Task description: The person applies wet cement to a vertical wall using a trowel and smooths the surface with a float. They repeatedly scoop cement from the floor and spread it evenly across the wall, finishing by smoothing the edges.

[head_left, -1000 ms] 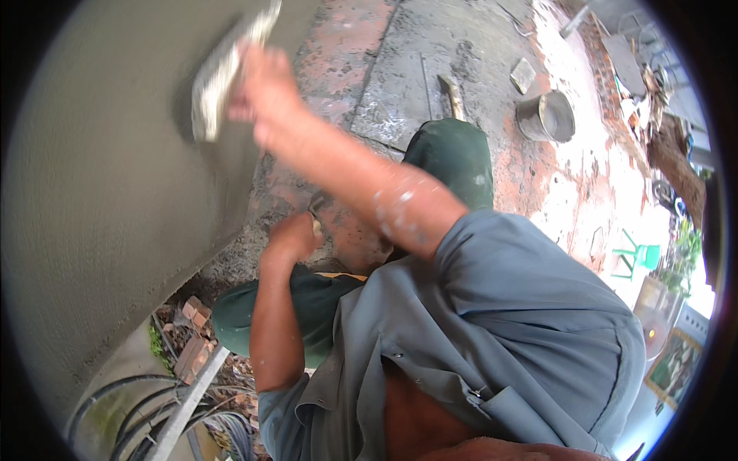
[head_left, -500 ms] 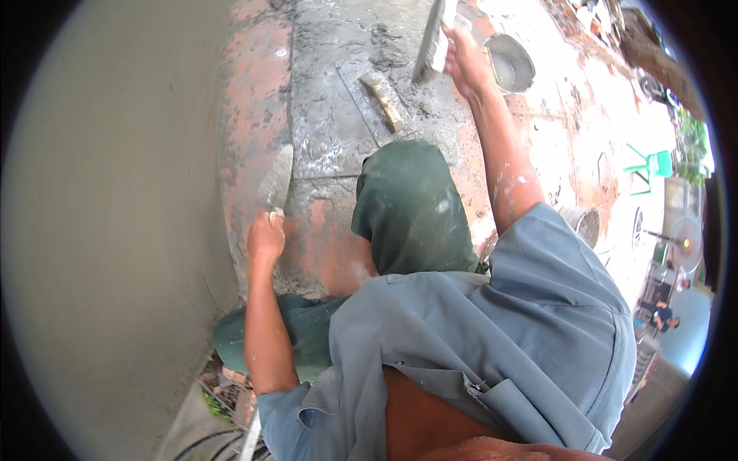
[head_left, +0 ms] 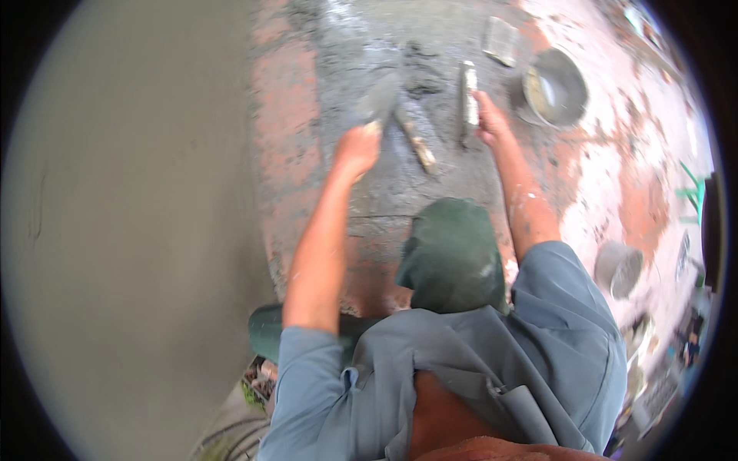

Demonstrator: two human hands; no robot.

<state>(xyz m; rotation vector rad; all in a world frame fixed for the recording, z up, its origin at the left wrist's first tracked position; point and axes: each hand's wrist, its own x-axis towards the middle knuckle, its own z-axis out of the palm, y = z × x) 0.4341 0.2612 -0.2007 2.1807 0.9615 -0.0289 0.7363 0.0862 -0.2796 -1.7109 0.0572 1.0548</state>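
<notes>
My left hand (head_left: 358, 152) is closed round the handle of a trowel (head_left: 379, 100), its grey pointed blade slanting up and right over wet mortar (head_left: 346, 73). The blade is smeared by motion. To the right, my right hand (head_left: 492, 119) grips a plastering float (head_left: 469, 104), seen almost edge-on, pale and coated with mortar. Between the hands, a mortar-smeared tool with a pale handle (head_left: 419, 146) lies on the wet floor. Just beyond it sits a dark lump of mortar (head_left: 423, 75).
A smooth grey plastered wall (head_left: 138, 215) fills the left side. Right of my right hand stands a bucket (head_left: 538, 104), with a flat pale block (head_left: 501, 41) near it. Another bucket (head_left: 619, 269) is farther right, and a green stool (head_left: 694, 192) near the rim. My knee (head_left: 450, 253) rises in front.
My left hand has swung up and right with the trowel, away from the wall side. My right hand has come nearer with the float. The view has shifted left.
</notes>
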